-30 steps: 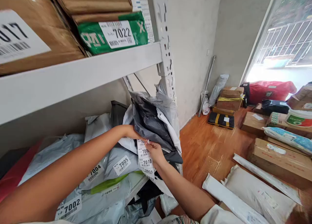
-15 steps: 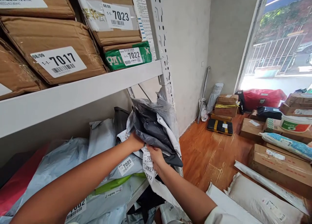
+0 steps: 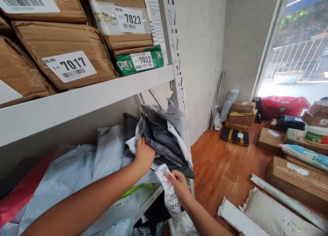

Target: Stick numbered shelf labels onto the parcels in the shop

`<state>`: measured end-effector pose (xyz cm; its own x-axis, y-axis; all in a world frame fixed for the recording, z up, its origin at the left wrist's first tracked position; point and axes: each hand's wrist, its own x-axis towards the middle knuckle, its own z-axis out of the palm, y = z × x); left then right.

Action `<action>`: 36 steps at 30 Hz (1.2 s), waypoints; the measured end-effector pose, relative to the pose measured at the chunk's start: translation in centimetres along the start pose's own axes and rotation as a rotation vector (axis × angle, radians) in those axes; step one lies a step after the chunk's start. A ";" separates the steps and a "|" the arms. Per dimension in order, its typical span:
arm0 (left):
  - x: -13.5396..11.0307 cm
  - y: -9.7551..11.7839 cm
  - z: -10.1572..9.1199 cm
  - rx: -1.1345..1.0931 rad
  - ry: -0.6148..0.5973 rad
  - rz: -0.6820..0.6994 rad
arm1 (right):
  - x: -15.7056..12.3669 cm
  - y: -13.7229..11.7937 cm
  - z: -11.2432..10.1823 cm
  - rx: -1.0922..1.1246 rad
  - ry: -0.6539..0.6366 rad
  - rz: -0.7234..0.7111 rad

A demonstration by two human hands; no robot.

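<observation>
In the head view, my right hand (image 3: 179,185) pinches a long curling strip of white number labels (image 3: 171,201) near its top, by the label 7009. The strip hangs down in front of the shelf edge, with 7012 readable lower on it. My left hand (image 3: 145,154) reaches to the lower shelf, its fingers curled on a white mailing bag (image 3: 132,144); the thumb is hidden. Just right of that hand leans a dark grey mailing bag (image 3: 164,140) among other plastic bags. Pale blue-grey bags (image 3: 109,150) stand to its left.
The upper shelf beam (image 3: 87,101) runs above my arms, carrying labelled cardboard boxes (image 3: 64,54) and a green parcel (image 3: 139,61). A perforated upright post (image 3: 175,58) stands at the shelf's end. Several boxes (image 3: 294,174) and sacks (image 3: 276,208) lie on the wooden floor at right.
My right hand has drawn down and away from the left, bringing the label strip with it. My left hand has turned, fingers now upward on the bags. The view has shifted slightly left.
</observation>
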<state>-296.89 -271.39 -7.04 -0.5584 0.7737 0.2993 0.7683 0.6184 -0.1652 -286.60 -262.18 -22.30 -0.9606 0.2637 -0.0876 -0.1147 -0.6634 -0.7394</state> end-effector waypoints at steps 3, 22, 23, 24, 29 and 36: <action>-0.8 -0.7 -2.2 0.087 0.208 -0.083 | -0.7 -2.4 -1.2 -0.077 -0.160 -0.119; 0.6 -6.1 -4.1 -0.112 -0.264 0.153 | 6.6 -0.3 6.8 -0.204 0.019 -0.255; 0.7 -6.0 -3.8 -0.048 -0.272 0.150 | 6.5 -0.3 7.0 -0.203 0.041 -0.264; 0.7 -5.9 -3.4 0.028 -0.271 0.143 | 6.4 -0.3 7.1 -0.196 0.049 -0.265; 0.7 -5.1 -1.9 0.283 -0.208 0.094 | 5.5 0.0 7.5 -0.104 -0.008 -0.182; 0.2 -4.5 -1.2 0.341 -0.190 0.139 | 3.0 1.0 6.5 0.028 -0.075 -0.088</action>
<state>-300.06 -274.19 -5.12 -0.5289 0.8450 0.0786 0.7109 0.4917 -0.5029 -291.28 -266.61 -18.95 -0.9628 0.2690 0.0277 -0.2051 -0.6600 -0.7227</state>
